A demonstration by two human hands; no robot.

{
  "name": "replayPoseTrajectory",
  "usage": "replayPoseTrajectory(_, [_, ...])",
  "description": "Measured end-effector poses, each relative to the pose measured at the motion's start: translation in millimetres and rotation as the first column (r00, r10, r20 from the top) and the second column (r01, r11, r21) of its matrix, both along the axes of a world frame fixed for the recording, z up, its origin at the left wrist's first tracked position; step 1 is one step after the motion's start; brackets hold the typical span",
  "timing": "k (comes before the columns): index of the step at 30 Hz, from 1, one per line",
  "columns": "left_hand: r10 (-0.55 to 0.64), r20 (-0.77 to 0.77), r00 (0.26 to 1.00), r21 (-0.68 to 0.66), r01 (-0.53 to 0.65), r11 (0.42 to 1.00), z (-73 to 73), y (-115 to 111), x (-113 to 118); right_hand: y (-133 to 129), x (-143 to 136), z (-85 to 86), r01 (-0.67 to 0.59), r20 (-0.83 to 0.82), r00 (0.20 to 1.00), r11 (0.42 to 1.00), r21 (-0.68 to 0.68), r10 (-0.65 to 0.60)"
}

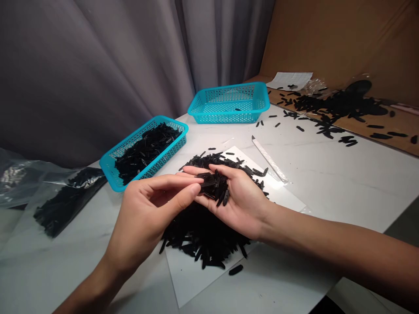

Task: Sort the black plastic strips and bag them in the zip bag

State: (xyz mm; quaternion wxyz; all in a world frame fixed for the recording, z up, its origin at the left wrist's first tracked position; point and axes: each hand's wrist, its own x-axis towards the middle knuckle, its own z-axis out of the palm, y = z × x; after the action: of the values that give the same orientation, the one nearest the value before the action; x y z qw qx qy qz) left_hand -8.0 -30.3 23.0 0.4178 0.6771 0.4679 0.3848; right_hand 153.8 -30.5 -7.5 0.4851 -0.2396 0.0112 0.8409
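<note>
My right hand (247, 203) is turned palm up and cupped, with several small black elongated pieces (220, 188) lying in it. Over that palm, my left hand (139, 213) pinches a black piece between thumb and index finger; the rest of its fingers are partly hidden. Below both hands a large heap of the same black pieces (207, 237) covers much of a white sheet (183, 283). One loose piece (236, 270) lies just off the sheet's near edge.
A turquoise basket (113, 176) full of black pieces stands at left, another turquoise basket (225, 118) with one visible piece behind. A craft knife (268, 158) lies right of the heap. Plastic bags (65, 205) sit far left; black pieces (340, 104) are scattered on cardboard at back right.
</note>
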Motion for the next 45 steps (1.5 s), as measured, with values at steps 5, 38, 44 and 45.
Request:
replayPoseTrajectory(5, [-0.034, 0.055, 0.998, -0.066, 0.038, 0.997, 0.3, 2.2, -2.6, 0.2, 0.7, -2.0, 0.016, 0.027, 1.000, 1.000, -0.006, -0.016])
replayPoseTrajectory(38, [0.228, -0.466, 0.855, 0.854, 0.368, 0.368, -16.6, -19.6, 18.6, -2.0, 6.1, 7.3, 0.018, -0.168, 0.986, 0.997, 0.070, -0.006])
replayPoseTrajectory(44, [0.195, -0.511, 0.837, 0.838, 0.434, 0.329, -16.8, -23.0, 21.3, -0.5, 6.0, 4.8, 0.011, -0.197, 0.980, 0.997, 0.079, 0.005])
replayPoseTrajectory(45, [0.195, -0.524, 0.829, 0.832, 0.449, 0.326, -16.9, -23.4, 21.8, -0.7, 5.9, 4.5, 0.006, -0.194, 0.981, 0.997, 0.078, 0.009])
